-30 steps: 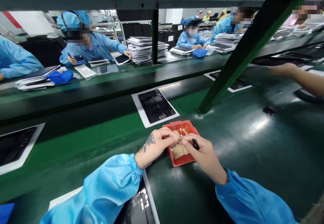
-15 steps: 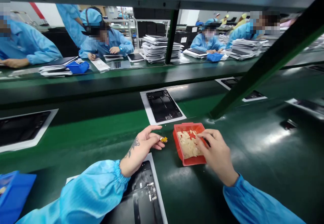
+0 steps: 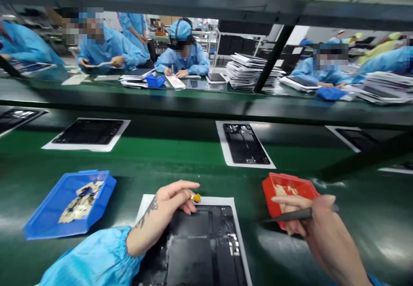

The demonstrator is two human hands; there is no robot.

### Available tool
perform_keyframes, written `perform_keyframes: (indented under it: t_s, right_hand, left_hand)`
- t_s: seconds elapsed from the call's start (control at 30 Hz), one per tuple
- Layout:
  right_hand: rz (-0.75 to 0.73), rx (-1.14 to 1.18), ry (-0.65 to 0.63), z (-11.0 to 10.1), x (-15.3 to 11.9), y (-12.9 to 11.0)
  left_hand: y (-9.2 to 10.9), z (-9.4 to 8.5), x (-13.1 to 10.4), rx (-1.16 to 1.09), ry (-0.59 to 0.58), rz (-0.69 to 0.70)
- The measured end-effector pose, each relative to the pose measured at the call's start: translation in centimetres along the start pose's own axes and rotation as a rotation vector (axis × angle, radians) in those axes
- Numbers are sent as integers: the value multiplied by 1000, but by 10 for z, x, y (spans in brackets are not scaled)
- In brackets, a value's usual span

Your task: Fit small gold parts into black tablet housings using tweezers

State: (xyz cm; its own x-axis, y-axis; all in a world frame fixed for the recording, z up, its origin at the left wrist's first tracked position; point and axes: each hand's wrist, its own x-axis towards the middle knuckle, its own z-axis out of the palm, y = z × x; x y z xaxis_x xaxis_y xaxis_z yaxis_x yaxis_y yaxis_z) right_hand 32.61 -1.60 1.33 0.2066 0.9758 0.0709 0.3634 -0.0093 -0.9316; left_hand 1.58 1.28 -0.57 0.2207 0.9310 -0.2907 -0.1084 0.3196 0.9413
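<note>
My left hand is closed in a pinch on a small golden-yellow flex piece. It is above the top edge of an opened tablet, dark inside, which lies on a white sheet. My right hand, blurred by motion, grips dark tweezers with the tip pointing left. The hand is in front of a red bin and partly hides it. Pale small pieces lie in that bin.
To the left, a blue bin holds pale and dark pieces. More opened tablets lie on white sheets along the green bench. A dark post slants at the right. Across the bench sit co-workers beside stacks of tablets.
The view has swung left and down, showing more of the near tablet and the blue bin. My right hand has left the red bin's inside, and tweezers now show in it.
</note>
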Motion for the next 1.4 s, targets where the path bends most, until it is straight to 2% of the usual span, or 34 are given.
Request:
perform_keyframes:
  t_s: [0.07,0.13,0.23,0.33,0.5,0.57,0.73,1.03,1.2,1.27,1.4]
  right_hand:
    - [45,59,-113,23,0,-11]
    - [-8,50,-189,49,-2,-24]
    - [-193,24,-285,86,-11,-43]
    - [-474,-63,-315,112,-23,-58]
    - [-995,-308,-339,127,-31,-60]
    - [-1098,-384,-376,128,-31,-55]
    - [-1208,-558,-396,130,-29,-47]
    - [-1141,-553,-432,130,-31,-43]
    - [-965,-383,-455,125,-29,-46]
    - [-875,-315,-490,118,-28,-51]
    - [-721,-204,-490,104,-32,-56]
  left_hand:
    - [1,-7,-8,-37,-21,3]
    - [1,-14,-14,-78,-43,3]
    - [-1,-23,-21,-144,-50,1]
    - [-2,-29,-25,-219,-64,-11]
    - [-1,-31,-24,-338,-97,-42]
    - [-1,-32,-23,-371,-94,-63]
    - [-1,-34,-21,-417,-100,-90]
    - [-4,-33,-22,-430,-114,-98]
    - [-4,-32,-22,-458,-141,-132]
    - [-5,-32,-24,-533,-271,-172]
    - [-4,-33,-30,-658,-697,-251]
